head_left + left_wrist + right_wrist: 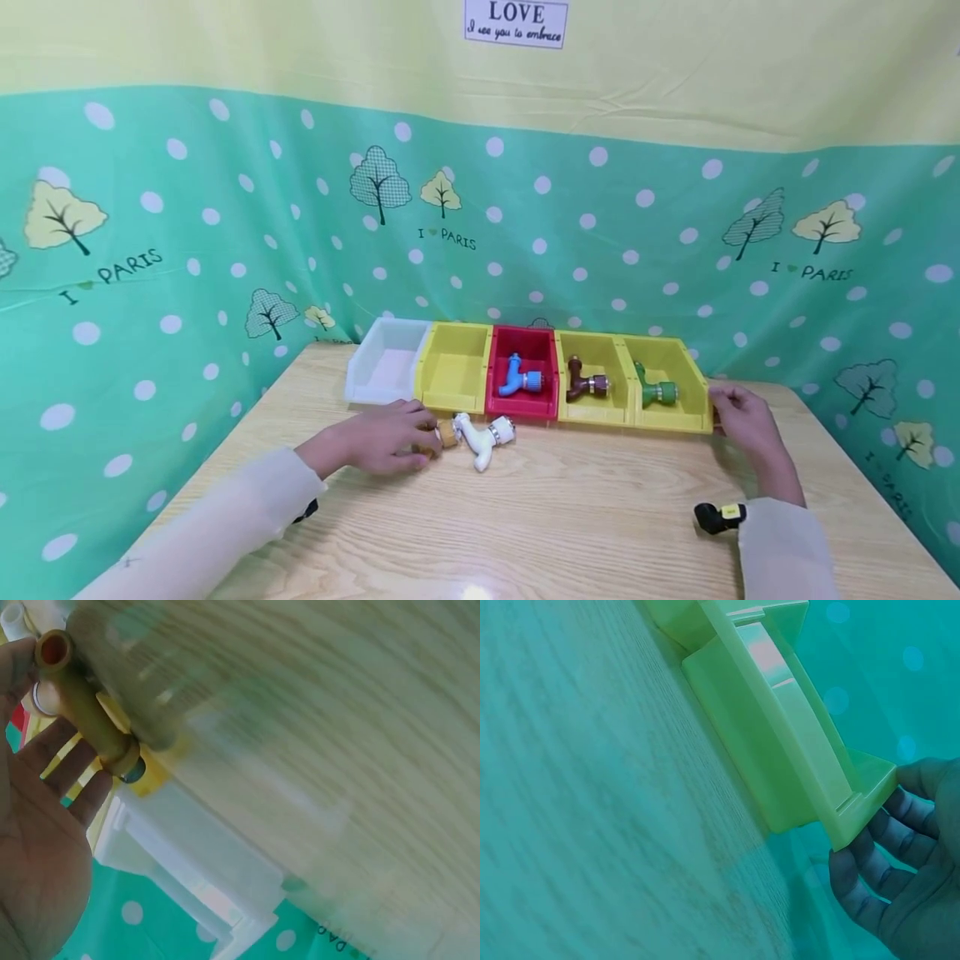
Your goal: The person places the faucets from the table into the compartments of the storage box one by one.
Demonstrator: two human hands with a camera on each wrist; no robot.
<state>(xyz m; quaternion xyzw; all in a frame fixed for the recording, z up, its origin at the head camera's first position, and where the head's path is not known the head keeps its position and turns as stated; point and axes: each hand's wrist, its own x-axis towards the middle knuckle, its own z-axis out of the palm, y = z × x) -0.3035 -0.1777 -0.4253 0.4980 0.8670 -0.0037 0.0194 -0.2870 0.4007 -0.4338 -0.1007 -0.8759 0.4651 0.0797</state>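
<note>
My left hand (393,437) curls its thumb and fingers round a tan tap (94,720) low over the table, in front of the bins. Part of that tap hides behind the hand in the head view. Just right of it lies a white tap (480,437). At the far right of the row my right hand (746,417) holds the side wall of the end yellow bin (795,742), thumb by its upper corner. Inside that bin is a green tap (658,392); a brown tap (585,382) lies in the adjoining yellow bin, a blue tap (520,377) in the red bin (522,410).
Left of the red bin stand a bare yellow bin (453,367) and a whitish translucent bin (384,367). The joined row sits toward the back of the wooden table (540,525). A green polka-dot curtain (570,250) hangs behind and on both sides.
</note>
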